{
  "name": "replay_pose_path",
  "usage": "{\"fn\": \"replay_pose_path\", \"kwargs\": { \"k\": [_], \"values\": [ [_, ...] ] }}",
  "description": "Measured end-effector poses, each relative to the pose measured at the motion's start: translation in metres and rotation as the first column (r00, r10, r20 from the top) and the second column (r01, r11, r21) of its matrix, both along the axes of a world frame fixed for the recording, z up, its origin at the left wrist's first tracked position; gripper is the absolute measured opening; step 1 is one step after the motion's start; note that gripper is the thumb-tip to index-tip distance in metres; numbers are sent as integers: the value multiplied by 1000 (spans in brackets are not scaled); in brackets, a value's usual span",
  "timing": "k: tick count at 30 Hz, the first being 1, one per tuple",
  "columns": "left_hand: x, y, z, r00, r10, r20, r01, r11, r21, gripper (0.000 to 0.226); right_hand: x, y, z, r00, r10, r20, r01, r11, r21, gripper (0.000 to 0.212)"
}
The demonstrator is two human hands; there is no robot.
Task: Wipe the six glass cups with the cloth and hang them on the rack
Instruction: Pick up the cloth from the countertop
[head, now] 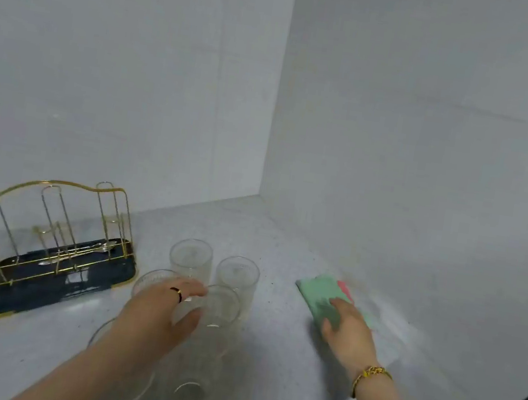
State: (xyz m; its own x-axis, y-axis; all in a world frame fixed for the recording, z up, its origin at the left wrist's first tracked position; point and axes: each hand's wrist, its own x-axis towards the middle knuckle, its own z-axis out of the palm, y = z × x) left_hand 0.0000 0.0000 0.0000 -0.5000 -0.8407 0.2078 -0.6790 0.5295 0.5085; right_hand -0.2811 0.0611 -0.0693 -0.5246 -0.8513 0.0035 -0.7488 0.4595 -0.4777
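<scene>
Several clear glass cups stand grouped on the grey counter, among them one at the back [191, 257] and one to its right [238, 277]. My left hand [161, 314], with a black ring, curls around a cup in the middle [221, 309], fingers and thumb spread at its sides. My right hand [345, 333] lies flat on a folded green cloth [321, 292] that has a pink edge. The gold wire rack [48, 230] on a dark tray [56, 292] stands at the left with nothing hanging on it. Other cups near my left forearm are partly hidden.
The counter [268, 353] meets grey walls at the back and right, forming a corner. Its front edge runs at the lower right, with a dark gap beyond it.
</scene>
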Motion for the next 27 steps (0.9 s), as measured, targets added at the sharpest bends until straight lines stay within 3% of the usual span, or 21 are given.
{"fn": "replay_pose_path", "kwargs": {
  "k": [11, 14, 17, 18, 21, 22, 25, 27],
  "values": [
    [-33, 4, -22, 982, 172, -77, -172, 985, 6, 29, -54, -37, -34, 964, 258, -73, -240, 951, 193, 68],
    [-38, 5, -24, 985, 153, -85, -158, 986, -47, 24, -57, -28, -45, 956, 276, -100, -252, 946, 203, 66],
    [-55, 17, -23, 994, 46, -101, -58, 991, -118, 37, -49, -16, -50, 950, 290, -115, -258, 938, 232, 70],
    [-65, 22, -25, 994, 2, -111, -13, 995, -98, 37, -43, -13, -49, 948, 297, -114, -264, 935, 238, 79],
    [-99, 41, -40, 978, -196, -70, 191, 978, -79, 26, -25, 3, -48, 937, 337, -89, -304, 915, 265, 135],
    [-111, 45, -47, 969, -244, -40, 241, 968, -74, 27, -22, 10, -51, 929, 354, -104, -314, 907, 281, 143],
    [-144, 57, -61, 947, -298, 119, 300, 954, 3, 38, -16, 32, -51, 911, 409, -57, -378, 881, 284, 133],
    [-157, 57, -81, 922, -321, 215, 323, 946, 29, 45, -19, 43, -51, 898, 439, -35, -415, 871, 261, 94]
  ]
}}
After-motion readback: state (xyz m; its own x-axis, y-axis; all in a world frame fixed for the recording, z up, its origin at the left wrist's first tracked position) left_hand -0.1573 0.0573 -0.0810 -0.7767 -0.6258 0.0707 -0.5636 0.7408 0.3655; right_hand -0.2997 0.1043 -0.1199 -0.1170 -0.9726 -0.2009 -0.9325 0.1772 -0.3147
